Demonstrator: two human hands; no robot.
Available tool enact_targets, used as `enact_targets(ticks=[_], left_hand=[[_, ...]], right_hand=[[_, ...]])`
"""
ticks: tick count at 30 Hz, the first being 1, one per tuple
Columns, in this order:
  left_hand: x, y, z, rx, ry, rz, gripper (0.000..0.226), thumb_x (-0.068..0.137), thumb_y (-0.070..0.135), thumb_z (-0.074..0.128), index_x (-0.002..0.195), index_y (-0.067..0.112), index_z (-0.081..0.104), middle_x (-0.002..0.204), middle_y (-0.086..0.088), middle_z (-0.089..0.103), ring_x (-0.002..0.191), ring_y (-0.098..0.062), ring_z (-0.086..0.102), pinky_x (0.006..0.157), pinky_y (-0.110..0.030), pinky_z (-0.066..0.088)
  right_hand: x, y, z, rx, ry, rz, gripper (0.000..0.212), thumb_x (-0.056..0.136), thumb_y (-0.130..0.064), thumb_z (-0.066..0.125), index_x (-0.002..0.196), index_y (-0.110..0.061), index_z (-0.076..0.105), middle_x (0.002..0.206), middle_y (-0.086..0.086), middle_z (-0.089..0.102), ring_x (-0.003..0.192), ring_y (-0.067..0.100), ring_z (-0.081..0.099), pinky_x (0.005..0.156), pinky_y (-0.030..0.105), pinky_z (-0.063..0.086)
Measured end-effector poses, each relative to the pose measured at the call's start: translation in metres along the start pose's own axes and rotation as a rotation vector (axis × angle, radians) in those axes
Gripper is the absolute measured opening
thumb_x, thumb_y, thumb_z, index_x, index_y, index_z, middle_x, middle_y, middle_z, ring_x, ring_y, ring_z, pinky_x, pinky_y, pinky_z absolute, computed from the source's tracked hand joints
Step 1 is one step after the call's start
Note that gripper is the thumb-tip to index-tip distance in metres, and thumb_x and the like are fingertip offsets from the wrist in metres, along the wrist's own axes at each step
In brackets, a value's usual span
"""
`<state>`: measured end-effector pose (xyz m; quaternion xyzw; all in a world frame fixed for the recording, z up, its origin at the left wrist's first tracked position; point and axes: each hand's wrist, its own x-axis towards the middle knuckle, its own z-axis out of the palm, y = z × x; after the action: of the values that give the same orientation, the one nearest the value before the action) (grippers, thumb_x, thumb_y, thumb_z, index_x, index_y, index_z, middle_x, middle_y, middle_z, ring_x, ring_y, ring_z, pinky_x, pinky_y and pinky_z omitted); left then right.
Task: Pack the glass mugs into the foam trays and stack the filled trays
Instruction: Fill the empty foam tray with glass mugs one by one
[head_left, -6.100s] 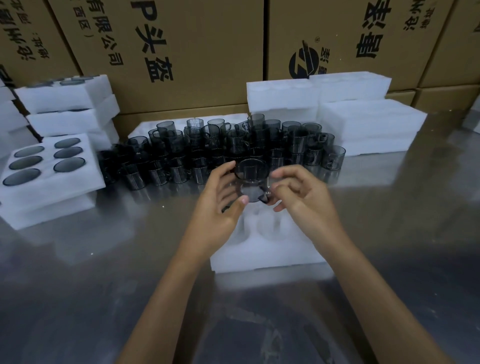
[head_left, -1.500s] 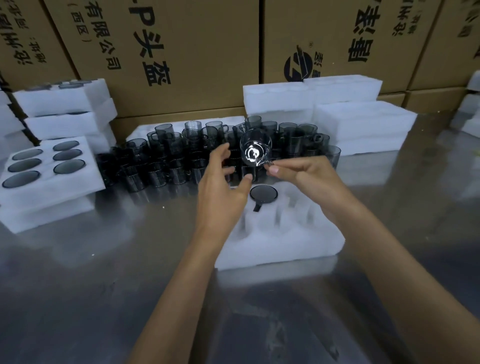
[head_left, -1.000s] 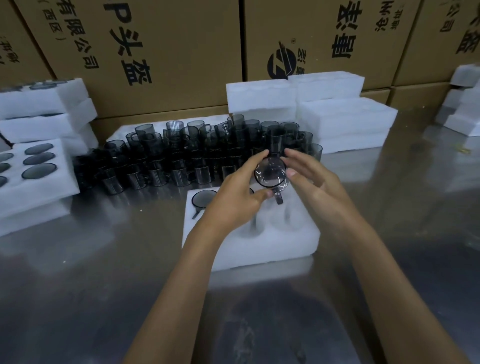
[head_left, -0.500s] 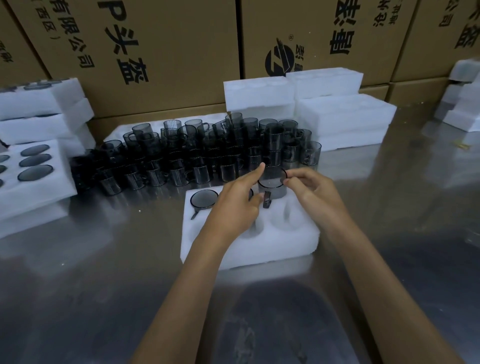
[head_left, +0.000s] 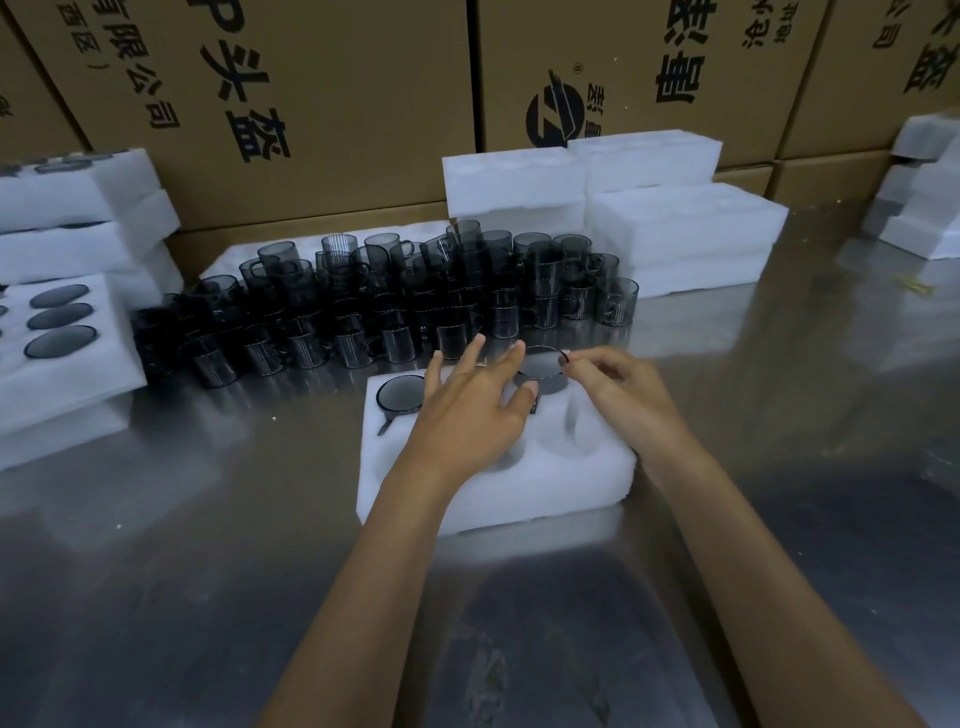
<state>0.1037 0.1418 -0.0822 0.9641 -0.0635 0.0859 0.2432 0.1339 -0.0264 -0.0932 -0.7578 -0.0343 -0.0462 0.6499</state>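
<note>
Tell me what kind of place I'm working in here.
Most likely a packing station in a warehouse or factory: printed cardboard cartons stacked behind, a crowd of loose glass mugs on a metal table, and white foam trays piled around.

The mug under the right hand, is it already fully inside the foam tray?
Not fully. The mug stands upright in a pocket of the foam tray, its rim above the foam.
</note>
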Motion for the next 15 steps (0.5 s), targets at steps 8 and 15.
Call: enact_targets(ticks=[8,15], left_hand=[[0.0016,0.0006,0.0027,0.181,-0.059,0.01,0.054,0.103,0.046,0.032,0.155,0.031,0.025,0.165,0.013,0.009,0.152,-0.012,-0.011,0.117,-0.049,-0.016],[0.0019,0.0009,0.0031,0.176,-0.084,-0.006,0.053,0.104,0.043,0.03,0.155,0.032,0.025,0.165,0.013,0.012,0.153,-0.013,-0.006,0.119,-0.05,-0.012]], right_hand=[[-0.0018,0.004,-0.0008,0.035,-0.021,-0.011,0.019,0.091,-0.014,0.067,0.103,-0.028,0.071,0.107,-0.005,0.068,0.101,0.008,0.061,0.077,0.012,0.043],[-0.0062,0.0008,-0.0017,0.046,-0.06,0.041,0.022,0.092,-0.014,0.063,0.105,-0.029,0.075,0.111,0.001,0.071,0.105,0.016,0.064,0.091,0.026,0.049]])
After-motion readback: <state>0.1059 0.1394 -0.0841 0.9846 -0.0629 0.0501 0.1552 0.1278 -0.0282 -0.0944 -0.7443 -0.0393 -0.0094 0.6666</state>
